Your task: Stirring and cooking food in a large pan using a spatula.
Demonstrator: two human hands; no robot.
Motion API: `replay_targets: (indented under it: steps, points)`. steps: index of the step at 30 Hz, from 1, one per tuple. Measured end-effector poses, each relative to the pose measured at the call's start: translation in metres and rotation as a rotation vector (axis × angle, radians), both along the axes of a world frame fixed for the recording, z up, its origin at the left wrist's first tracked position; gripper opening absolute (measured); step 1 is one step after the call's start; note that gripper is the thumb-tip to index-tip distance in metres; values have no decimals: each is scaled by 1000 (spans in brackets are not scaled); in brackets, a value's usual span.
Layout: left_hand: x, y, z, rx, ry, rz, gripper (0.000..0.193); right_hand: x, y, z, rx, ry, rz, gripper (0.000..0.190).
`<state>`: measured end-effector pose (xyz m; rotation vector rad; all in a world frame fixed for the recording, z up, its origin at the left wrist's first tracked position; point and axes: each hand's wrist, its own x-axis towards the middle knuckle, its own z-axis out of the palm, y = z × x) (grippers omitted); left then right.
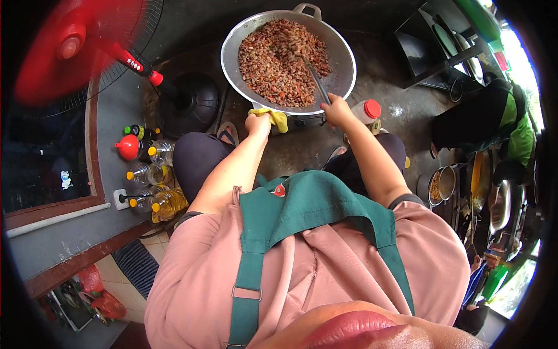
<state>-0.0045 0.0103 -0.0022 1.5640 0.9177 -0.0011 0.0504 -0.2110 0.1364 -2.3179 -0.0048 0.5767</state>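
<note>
A large metal wok (344, 65) rests on a low stove (301, 122) in front of me, holding a heap of chopped brown food mixed with red bits (274, 70). My left hand (258, 123) grips the wok's near handle through a folded yellow cloth (274, 118). In my right hand (336, 110) is the metal handle of a cooking spatula (317, 80). Its far end sits in the food, where a blurred clump covers the blade. The wok's far handle (307, 9) stands free of both hands.
A red standing fan (72, 48) is at the left, near bottles of oil (168, 204) along the wall. A red-lidded jar (370, 110) stands right of the stove. At the right are a person in dark and green clothing (508, 113), pots (436, 185) and a rack (436, 65).
</note>
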Motion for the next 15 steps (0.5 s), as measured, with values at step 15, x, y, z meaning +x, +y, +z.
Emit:
replay_targets:
  steps: [15]
  points:
    - [-3,-14,27,-107,20,9,23,-72,-94,102,-120,40,-130,32]
